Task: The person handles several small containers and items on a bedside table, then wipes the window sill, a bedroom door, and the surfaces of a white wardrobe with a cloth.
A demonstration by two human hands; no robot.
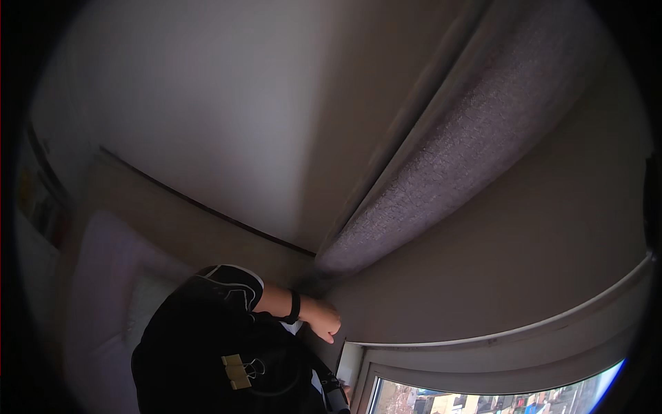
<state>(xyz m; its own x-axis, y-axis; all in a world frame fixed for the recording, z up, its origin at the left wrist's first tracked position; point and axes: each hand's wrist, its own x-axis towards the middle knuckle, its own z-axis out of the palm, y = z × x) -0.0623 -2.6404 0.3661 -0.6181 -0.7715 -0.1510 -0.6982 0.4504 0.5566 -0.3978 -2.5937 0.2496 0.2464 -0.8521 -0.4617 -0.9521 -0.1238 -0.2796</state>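
Where the window (483,402) turns its upper left corner, I've got the left hand (324,319) right there, just up and left of it, fingers folded into a loose fist! I can't tell from up here whether anything is tucked inside that curl. A black wristband (294,307) circles the wrist, farther left of the window than the knuckles, and a small white patch (292,327) peeks out beneath, too little of it for me to name. Now down to the right hand (347,393): I get only a sliver of skin at the window's left edge, the rest hidden, so its grip I cannot read, nor whether it touches the frame. The window itself, nearest thing to both hands, runs along the bottom of my view, bright, busy outdoor colours filling its glass. Up and left of it hangs the curtain (441,176), a thick grey-mauve fold slanting down until its lower end narrows just above the left hand; between curtain and window stretches bare brown wall (545,207). Left of the window I have the black garment (186,345), pale piping on its sleeve, and look, a gold binder clip (236,372) on the cloth! Farthest left of the window, a pale, soft-edged shape (103,276) sits in gloom, too dim to identify.
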